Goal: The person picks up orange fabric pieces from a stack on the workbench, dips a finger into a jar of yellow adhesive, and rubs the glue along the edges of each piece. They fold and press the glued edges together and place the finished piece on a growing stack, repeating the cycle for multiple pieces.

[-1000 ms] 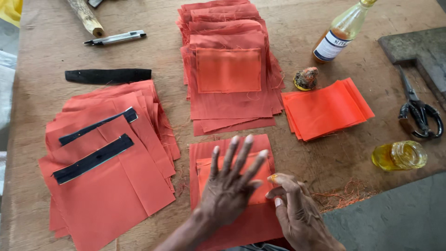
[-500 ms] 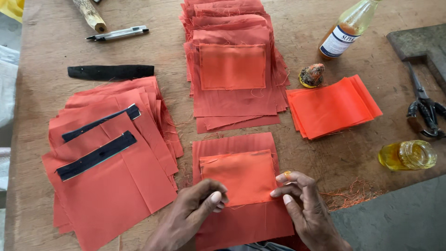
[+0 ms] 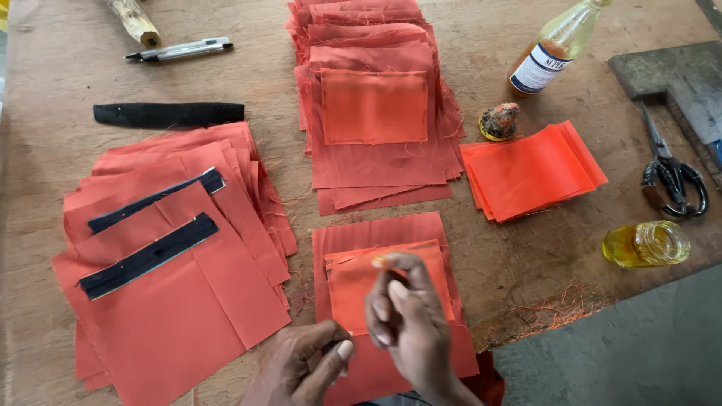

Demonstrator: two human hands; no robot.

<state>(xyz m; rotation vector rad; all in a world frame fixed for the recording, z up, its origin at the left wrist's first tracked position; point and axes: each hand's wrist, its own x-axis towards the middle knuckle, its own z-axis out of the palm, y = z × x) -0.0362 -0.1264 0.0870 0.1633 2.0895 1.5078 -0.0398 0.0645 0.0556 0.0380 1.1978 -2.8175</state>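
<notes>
Your right hand [image 3: 410, 319] pinches its fingers together over the small orange cloth [image 3: 353, 282] — your left hand [image 3: 304, 365] curls loosely, holding nothing.

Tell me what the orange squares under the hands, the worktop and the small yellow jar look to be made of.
Orange squares: thin matte woven cloth, likely; frayed threads at the edges. Worktop: bare, worn wood; grain and stains show. Small yellow jar: clear glass or plastic, glossy, with yellow liquid inside.
</notes>
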